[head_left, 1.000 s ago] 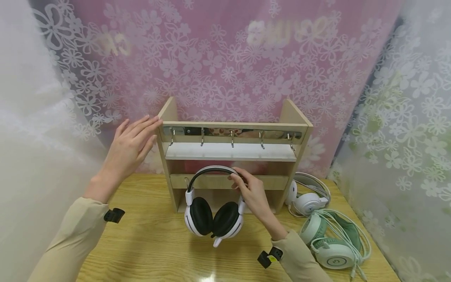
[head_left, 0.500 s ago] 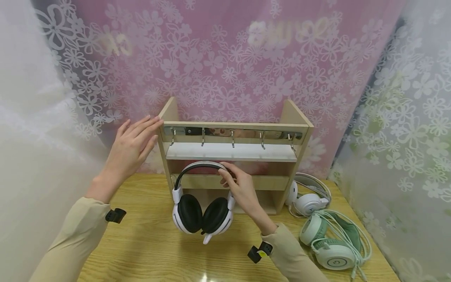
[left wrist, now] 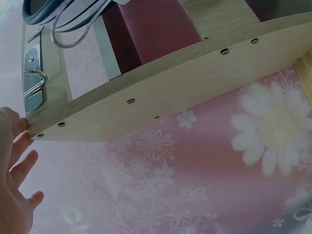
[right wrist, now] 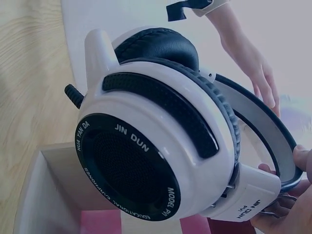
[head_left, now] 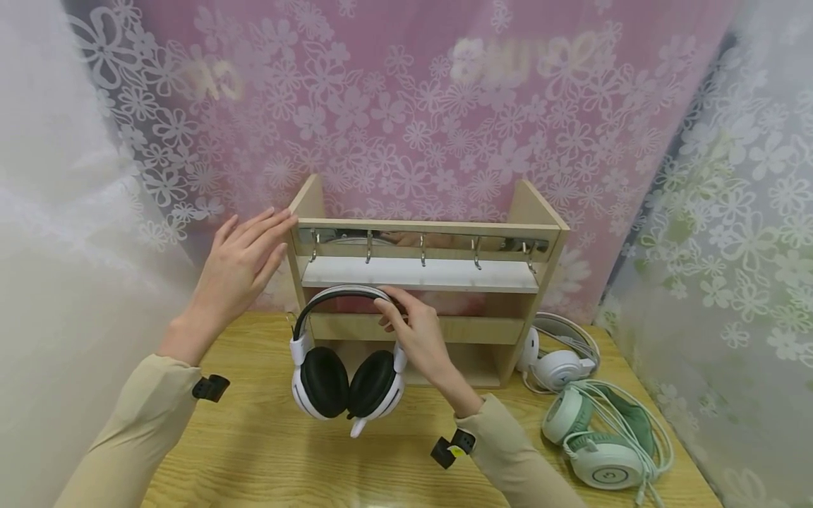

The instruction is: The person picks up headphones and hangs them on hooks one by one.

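My right hand (head_left: pixel 416 335) pinches the padded headband of a white headset (head_left: pixel 320 384) with black ear cushions. It hangs upright in front of the wooden rack (head_left: pixel 419 329), below a metal strip with several hooks (head_left: pixel 422 250). In the right wrist view, the headset's round ear cup (right wrist: pixel 126 161) fills the middle, its short white microphone boom pointing up; the thumb lies on the band. With fingers extended, my left hand (head_left: pixel 233 271) touches the rack's upper left corner. The left wrist view shows those fingertips at the edge of the rack's side panel (left wrist: pixel 146 105).
Right of the rack, a second white headset (head_left: pixel 559 367) lies on the wood-grain table (head_left: pixel 254 423). Nearer stands a mint green headset (head_left: pixel 606 462) with its cable coiled over it. A pink flowered curtain (head_left: pixel 406 141) hangs close behind the rack.
My right hand has carried the white headset leftward and slightly up, towards the rack's left side. My left hand has stayed at the corner.
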